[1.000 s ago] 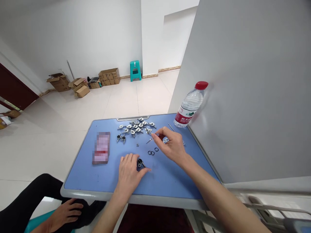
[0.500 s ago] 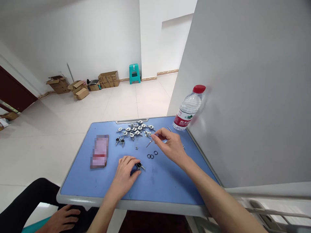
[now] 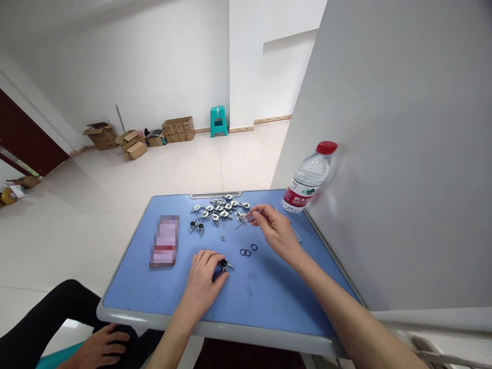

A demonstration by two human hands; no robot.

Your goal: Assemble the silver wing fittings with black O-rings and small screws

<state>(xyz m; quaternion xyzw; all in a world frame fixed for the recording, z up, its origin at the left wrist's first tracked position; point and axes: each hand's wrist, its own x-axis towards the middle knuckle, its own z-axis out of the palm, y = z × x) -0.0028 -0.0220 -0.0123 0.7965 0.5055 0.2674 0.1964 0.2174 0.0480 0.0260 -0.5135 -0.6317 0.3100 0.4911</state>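
My left hand rests on the blue table, thumb and fingers closed on a small metal fitting with a round black centre. Up and to the right, my right hand pinches a small screwdriver; its thin shaft points left and down, above the tabletop. Between the hands lie thin black rings and a few tiny screws. Behind them is a pile of silver metal fittings. Two fittings with black centres sit at the pile's front left.
A phone-like flat object, blurred out, lies on the table's left. A red-capped water bottle stands at the back right by a grey panel. Another person's hand rests at lower left. Cardboard boxes and a teal stool stand beyond.
The whole view has shifted slightly. The screwdriver in my right hand lies flatter and a little closer to the pile. My left hand keeps its hold on the fitting.
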